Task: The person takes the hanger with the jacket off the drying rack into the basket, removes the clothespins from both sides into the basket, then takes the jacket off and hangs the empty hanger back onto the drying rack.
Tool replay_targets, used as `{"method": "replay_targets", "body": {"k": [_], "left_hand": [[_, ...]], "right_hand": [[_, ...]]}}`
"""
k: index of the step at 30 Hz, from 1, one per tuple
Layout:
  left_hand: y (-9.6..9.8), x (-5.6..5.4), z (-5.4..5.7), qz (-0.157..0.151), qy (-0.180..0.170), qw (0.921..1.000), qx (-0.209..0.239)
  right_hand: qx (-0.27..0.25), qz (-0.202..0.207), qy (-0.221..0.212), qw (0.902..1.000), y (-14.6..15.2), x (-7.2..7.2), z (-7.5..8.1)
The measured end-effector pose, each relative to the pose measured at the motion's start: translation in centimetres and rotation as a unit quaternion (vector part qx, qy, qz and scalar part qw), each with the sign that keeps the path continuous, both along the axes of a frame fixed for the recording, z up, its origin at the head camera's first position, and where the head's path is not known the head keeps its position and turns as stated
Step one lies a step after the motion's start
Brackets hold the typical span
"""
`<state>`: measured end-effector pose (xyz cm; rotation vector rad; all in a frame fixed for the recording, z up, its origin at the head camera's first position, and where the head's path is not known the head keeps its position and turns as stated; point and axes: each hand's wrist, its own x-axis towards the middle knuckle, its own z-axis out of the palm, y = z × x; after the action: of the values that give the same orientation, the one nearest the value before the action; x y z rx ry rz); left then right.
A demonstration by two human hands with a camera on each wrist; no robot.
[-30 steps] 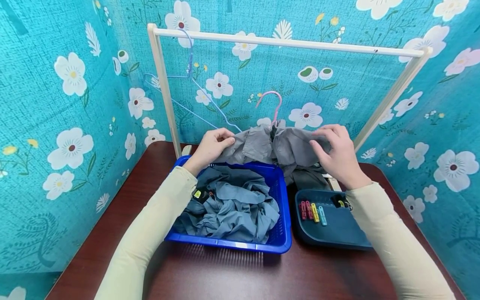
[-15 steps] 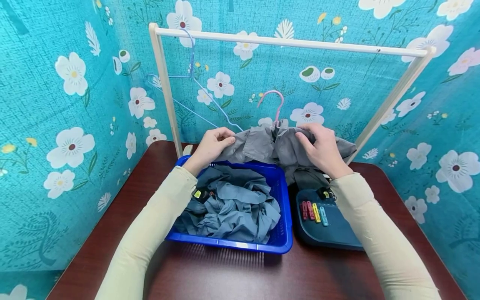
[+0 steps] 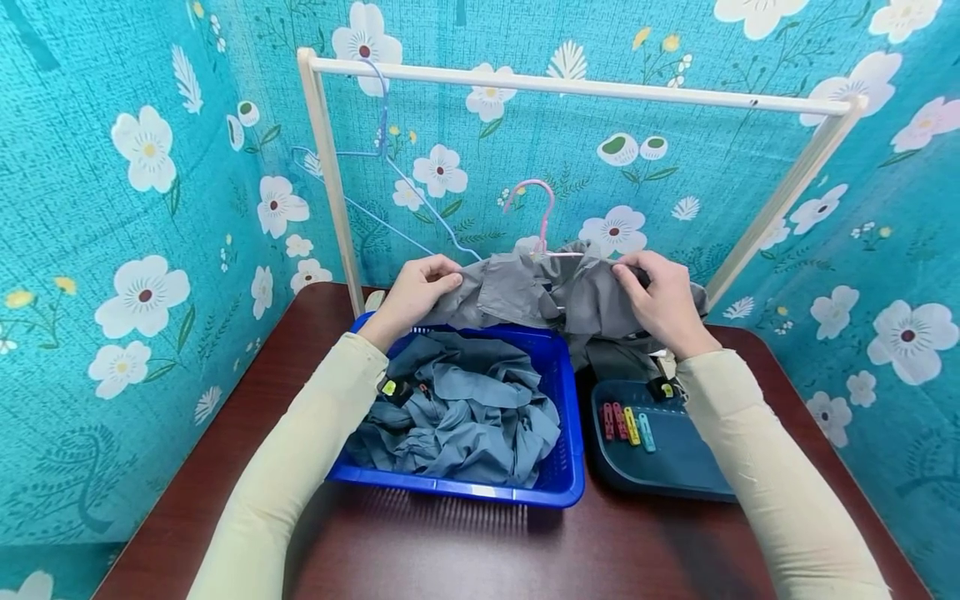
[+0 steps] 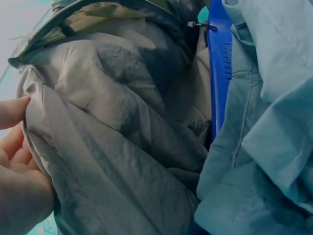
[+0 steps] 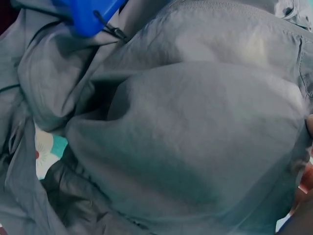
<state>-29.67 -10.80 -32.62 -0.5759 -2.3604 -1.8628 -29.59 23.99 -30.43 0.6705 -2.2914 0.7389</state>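
A grey jacket [image 3: 510,292] is spread between my two hands behind the basket, on a pink hanger [image 3: 552,204] whose hook rises from its neck opening. With thumb and fingers my left hand [image 3: 411,300] pinches the jacket's left shoulder; the left wrist view shows thumb and fingertips on the cloth edge. On the other shoulder, my right hand [image 3: 663,304] pinches the cloth, with some of it hanging beyond the hand. A drawcord toggle [image 5: 117,32] shows in the right wrist view. Most of the hanger's body is hidden inside the jacket.
A blue basket [image 3: 450,487] holds crumpled blue-grey clothing [image 3: 465,417]. To its right, a dark tray [image 3: 660,483] carries several clothespins [image 3: 632,426]. Above stands a wooden rack [image 3: 585,83], with a blue hanger [image 3: 427,202] hooked on its bar at the left.
My right hand has shifted left along the shoulder and taken a new grip. The neck opening has spread, showing part of the hanger, and the pink hook has moved slightly left.
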Motion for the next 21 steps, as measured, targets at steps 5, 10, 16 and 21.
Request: {"method": "replay_targets", "body": {"k": [5, 10, 16, 21], "left_hand": [[-0.2, 0.2, 0.2, 0.005, 0.007, 1.0, 0.004], [-0.7, 0.2, 0.3, 0.013, 0.011, 0.9998, 0.013], [-1.1, -0.2, -0.1, 0.021, 0.023, 0.9995, -0.007], [-0.6, 0.0, 0.0, 0.029, 0.049, 0.9973, -0.047]], "right_hand": [[0.005, -0.011, -0.005, 0.9999, 0.7, 0.2, 0.1], [0.006, -0.022, -0.016, 0.9996, 1.7, 0.5, 0.1], [0.009, -0.032, -0.029, 0.999, 2.5, 0.6, -0.2], [0.014, -0.036, -0.032, 0.9987, 2.5, 0.8, -0.3]]}}
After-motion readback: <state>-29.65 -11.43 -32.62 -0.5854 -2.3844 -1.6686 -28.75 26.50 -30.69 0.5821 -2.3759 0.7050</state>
